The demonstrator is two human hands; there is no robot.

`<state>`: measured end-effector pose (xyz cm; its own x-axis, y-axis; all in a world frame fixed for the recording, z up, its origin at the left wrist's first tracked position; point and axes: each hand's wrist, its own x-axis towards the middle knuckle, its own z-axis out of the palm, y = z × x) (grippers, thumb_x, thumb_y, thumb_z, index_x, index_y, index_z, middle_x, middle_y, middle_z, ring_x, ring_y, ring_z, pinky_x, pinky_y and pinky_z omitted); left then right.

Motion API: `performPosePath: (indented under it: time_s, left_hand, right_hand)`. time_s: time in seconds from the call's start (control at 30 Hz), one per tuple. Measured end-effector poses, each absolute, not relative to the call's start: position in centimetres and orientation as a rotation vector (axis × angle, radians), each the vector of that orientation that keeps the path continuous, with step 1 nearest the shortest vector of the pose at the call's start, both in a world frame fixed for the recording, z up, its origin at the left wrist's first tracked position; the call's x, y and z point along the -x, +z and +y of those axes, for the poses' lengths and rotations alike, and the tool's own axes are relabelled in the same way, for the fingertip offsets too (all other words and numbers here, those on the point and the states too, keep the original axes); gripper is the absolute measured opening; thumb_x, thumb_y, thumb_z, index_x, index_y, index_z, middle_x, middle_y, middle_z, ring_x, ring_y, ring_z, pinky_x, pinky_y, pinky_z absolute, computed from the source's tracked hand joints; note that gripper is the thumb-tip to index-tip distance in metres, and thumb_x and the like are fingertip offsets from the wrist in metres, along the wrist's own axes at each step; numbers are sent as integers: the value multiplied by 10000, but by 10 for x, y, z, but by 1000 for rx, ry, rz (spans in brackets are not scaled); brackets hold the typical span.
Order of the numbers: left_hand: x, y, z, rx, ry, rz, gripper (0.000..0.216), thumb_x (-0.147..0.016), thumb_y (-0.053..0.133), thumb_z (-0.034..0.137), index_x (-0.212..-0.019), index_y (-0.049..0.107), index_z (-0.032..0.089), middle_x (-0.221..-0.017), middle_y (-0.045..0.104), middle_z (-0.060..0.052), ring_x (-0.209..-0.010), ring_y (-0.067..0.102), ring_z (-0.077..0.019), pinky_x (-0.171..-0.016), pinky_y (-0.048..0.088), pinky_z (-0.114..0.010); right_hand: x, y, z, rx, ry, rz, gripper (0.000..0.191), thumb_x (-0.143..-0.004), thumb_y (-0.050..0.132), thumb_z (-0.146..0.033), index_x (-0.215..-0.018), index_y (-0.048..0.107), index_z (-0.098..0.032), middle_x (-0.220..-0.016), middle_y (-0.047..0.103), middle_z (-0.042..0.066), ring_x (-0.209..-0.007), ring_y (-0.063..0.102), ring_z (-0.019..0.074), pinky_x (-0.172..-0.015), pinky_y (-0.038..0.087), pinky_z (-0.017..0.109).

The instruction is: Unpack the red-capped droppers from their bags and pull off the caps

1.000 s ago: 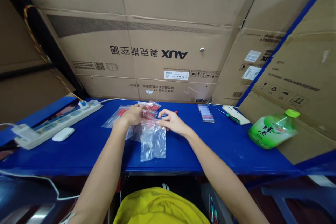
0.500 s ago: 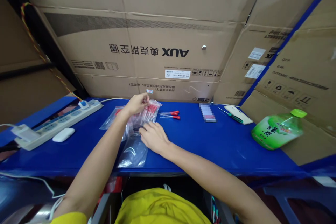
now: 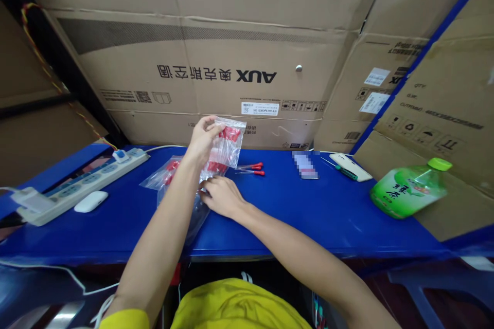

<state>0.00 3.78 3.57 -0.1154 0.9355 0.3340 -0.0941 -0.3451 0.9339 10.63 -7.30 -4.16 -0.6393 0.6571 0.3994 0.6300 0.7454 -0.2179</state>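
My left hand (image 3: pixel 204 140) pinches the top of a clear plastic bag (image 3: pixel 232 150) and holds it raised off the table. Red-ended pieces show through its film, like the red-handled screwdrivers (image 3: pixel 255 166) lying just to the right. Lower down, my right hand (image 3: pixel 224 196) has its fingers curled closed on the bag's lower part, where more clear film hangs toward the table edge. Its fingertips are partly hidden. Another clear bag with red pieces (image 3: pixel 170 168) lies to the left, partly behind my left forearm.
On the blue table (image 3: pixel 293 216), a power strip (image 3: pixel 92 180) and a white earbud case (image 3: pixel 91 201) lie left. A phone (image 3: pixel 305 165), a green screwdriver (image 3: pixel 346 171), a pale phone-shaped object (image 3: pixel 360 170) and a green-tea bottle (image 3: pixel 409 190) are right. Cardboard (image 3: pixel 216 51) walls the back.
My left hand has lifted the bag's top up and slightly right, stretching the bag upright. The clear film below has been drawn up and bunched. My right hand has barely moved.
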Motion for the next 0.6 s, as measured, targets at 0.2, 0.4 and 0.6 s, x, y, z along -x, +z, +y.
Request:
performPosePath:
  time_s: [0.2,0.4,0.6]
  left_hand:
    - [-16,17,28,-1403,1530,955,513,-700,843,268,-1142,591,203,-901,691,-25,-827,691,-169,-721,540,-279]
    - [-18,8,11,-1644,1189,804,492,-737,834,284,-1170,619,196,-997,734,-83,-875,706,-191,-810,560,-345]
    - [-17,2,11,-1761,1113,804,468,-740,823,307,-1160,643,205,-1198,690,-119,-863,675,-171,-788,550,-335]
  right_hand:
    - [-181,-23,-51,793,153,-2124,252,-1008,512,-283,-987,757,-230,-956,769,60,-874,685,201,-890,484,320]
    - [-218,-15,-14,983,619,-1424,413,-891,659,-473,-1220,704,-226,-935,729,44,-723,601,170,-704,501,297]
    - [-218,-27,-7,926,1117,-1400,400,-704,809,-547,-809,778,-162,-662,693,14,-550,533,131,-561,419,260]
